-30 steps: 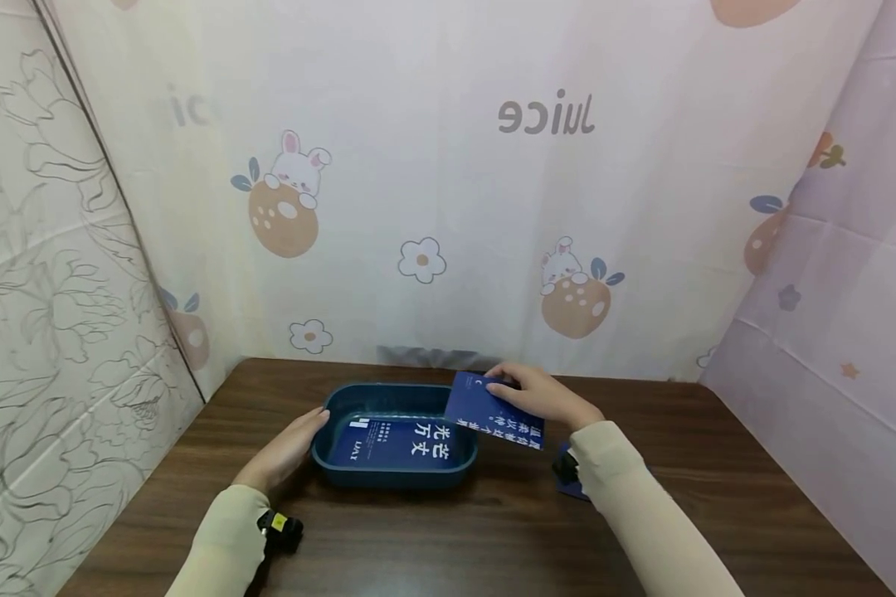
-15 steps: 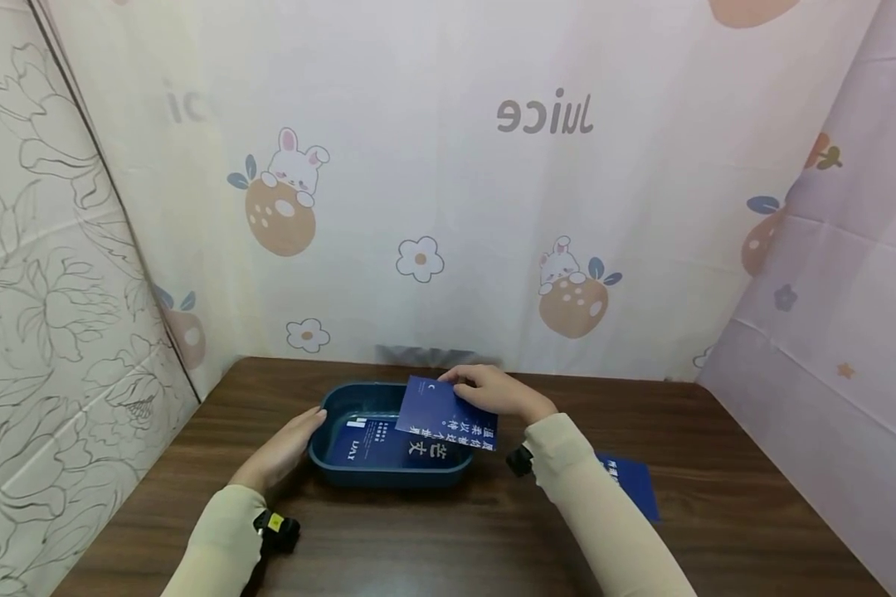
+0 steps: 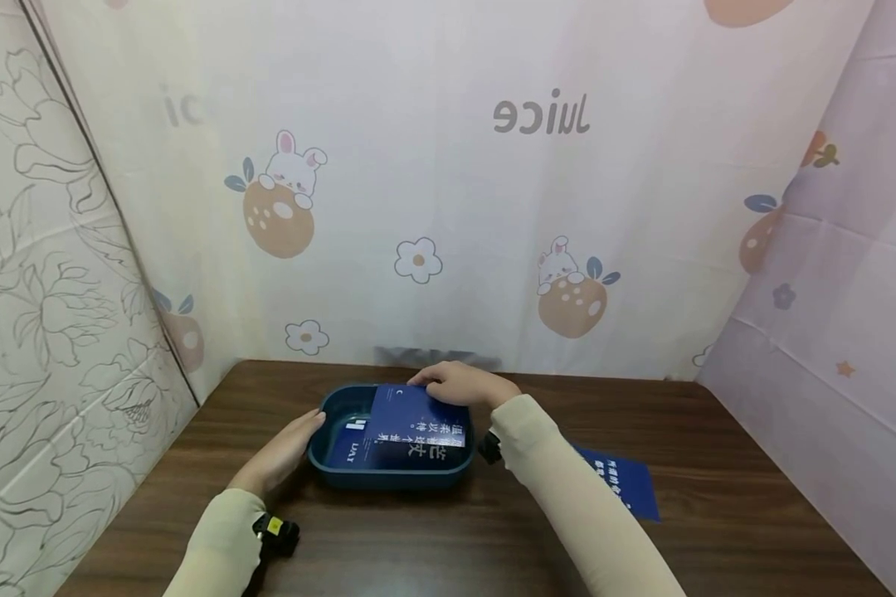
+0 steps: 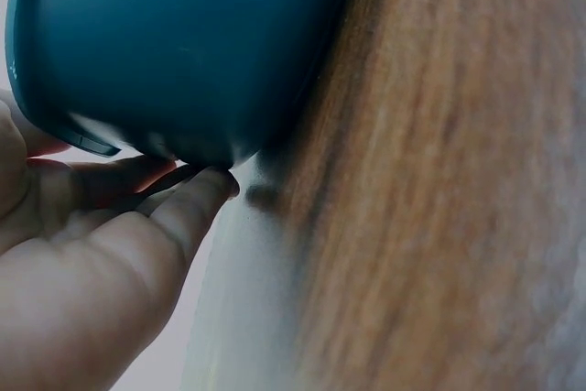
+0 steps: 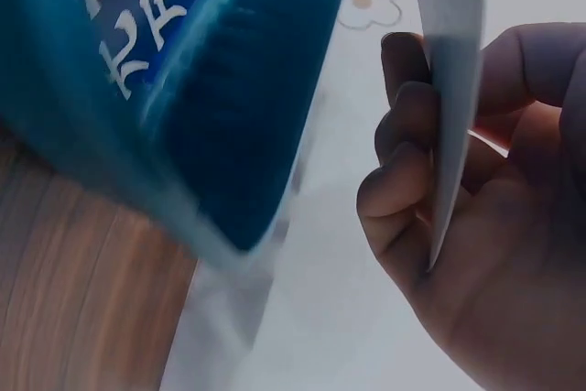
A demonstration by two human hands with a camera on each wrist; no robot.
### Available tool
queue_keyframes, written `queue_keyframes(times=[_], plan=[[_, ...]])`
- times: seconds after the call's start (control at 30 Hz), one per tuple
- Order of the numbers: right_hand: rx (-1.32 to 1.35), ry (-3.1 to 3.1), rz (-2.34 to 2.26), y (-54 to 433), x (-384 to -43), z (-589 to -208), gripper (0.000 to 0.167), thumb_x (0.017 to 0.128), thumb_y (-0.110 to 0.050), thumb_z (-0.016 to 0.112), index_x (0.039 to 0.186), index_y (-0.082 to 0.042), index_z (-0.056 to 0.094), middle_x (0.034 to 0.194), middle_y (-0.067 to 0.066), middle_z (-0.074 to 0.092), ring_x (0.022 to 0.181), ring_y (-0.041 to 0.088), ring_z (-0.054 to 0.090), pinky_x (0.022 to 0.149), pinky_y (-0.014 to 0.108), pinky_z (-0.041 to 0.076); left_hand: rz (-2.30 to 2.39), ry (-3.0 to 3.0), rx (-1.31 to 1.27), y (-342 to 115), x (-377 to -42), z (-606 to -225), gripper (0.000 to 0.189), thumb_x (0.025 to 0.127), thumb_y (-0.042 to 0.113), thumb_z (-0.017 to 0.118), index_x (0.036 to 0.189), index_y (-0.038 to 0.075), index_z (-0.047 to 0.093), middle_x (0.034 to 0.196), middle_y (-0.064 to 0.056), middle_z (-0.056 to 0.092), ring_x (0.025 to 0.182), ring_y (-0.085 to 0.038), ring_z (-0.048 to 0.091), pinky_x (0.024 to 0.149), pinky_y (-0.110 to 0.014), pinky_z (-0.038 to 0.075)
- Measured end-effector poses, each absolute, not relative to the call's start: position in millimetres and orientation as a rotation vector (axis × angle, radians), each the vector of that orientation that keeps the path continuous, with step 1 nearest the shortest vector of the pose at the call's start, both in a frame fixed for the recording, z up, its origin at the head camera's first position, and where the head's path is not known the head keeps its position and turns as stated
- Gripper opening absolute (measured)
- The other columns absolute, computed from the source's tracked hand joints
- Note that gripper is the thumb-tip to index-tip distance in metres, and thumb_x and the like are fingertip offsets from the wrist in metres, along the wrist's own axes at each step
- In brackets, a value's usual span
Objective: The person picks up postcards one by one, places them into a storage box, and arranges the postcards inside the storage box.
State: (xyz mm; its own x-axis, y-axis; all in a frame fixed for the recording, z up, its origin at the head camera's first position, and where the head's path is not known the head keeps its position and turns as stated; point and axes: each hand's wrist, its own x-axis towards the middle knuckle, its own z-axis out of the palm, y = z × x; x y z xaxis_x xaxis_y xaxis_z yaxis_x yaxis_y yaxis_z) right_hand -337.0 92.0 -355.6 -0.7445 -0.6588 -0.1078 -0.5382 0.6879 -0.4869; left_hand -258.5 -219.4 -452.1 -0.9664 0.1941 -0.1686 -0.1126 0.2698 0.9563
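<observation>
My right hand [image 3: 463,385] pinches a blue card [image 3: 411,414] with white Chinese characters over the right part of a dark teal plastic basin [image 3: 388,478]. In the right wrist view the card [image 5: 455,70] shows its pale side, with the thumb on one face and curled fingers on the other. Inside the basin lies another blue printed card [image 3: 351,452], partly covered by the held one in the head view. My left hand [image 3: 280,452] holds the basin's left end, thumb at the rim. In the left wrist view its fingers [image 4: 197,203] lie against the basin's outer wall.
To the right on the brown wooden table [image 3: 418,539] lies another blue card [image 3: 623,481], partly behind the right sleeve [image 3: 567,489]. A printed curtain [image 3: 455,191] hangs along the table's back edge, with more cloth at both sides.
My right hand has carried its card leftward and lower over the basin. The card on the table, mostly hidden by the sleeve before, shows more now. My left hand stays at the basin.
</observation>
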Motion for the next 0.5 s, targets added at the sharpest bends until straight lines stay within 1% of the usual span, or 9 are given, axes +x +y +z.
queue_keyframes(times=[0.13, 0.33, 0.5], plan=[[-0.95, 2.597, -0.588, 75.7, -341.7, -357.4, 0.039, 0.103, -0.017, 0.042, 0.136, -0.022, 0.064, 0.139, 0.001, 0.058, 0.127, 0.018, 0.051, 0.107, 0.043, 0.042, 1.766, 2.276, 0.102, -219.1, -257.6, -453.1, 0.073, 0.11, 0.04, 0.034, 0.156, -0.009, 0.005, 0.163, -0.03, 0.004, 0.149, -0.044, 0.002, 0.116, -0.059, 0.01], [-0.955, 2.574, -0.518, 55.8, -345.2, -362.2, 0.042, 0.104, -0.014, 0.038, 0.135, -0.022, 0.065, 0.135, -0.002, 0.06, 0.123, 0.014, 0.053, 0.106, 0.038, 0.042, 1.77, 2.274, 0.098, -219.8, -257.5, -453.6, 0.073, 0.11, 0.04, 0.035, 0.156, -0.009, 0.006, 0.163, -0.029, 0.004, 0.149, -0.045, 0.002, 0.116, -0.059, 0.011], [-0.935, 2.546, -0.5, 43.3, -346.2, -367.4, 0.043, 0.105, -0.013, 0.036, 0.136, -0.021, 0.064, 0.138, -0.001, 0.058, 0.125, 0.015, 0.052, 0.105, 0.037, 0.043, 1.765, 2.277, 0.095, -220.5, -257.6, -453.1, 0.074, 0.11, 0.041, 0.035, 0.156, -0.009, 0.006, 0.163, -0.03, 0.004, 0.149, -0.045, 0.002, 0.116, -0.059, 0.01]])
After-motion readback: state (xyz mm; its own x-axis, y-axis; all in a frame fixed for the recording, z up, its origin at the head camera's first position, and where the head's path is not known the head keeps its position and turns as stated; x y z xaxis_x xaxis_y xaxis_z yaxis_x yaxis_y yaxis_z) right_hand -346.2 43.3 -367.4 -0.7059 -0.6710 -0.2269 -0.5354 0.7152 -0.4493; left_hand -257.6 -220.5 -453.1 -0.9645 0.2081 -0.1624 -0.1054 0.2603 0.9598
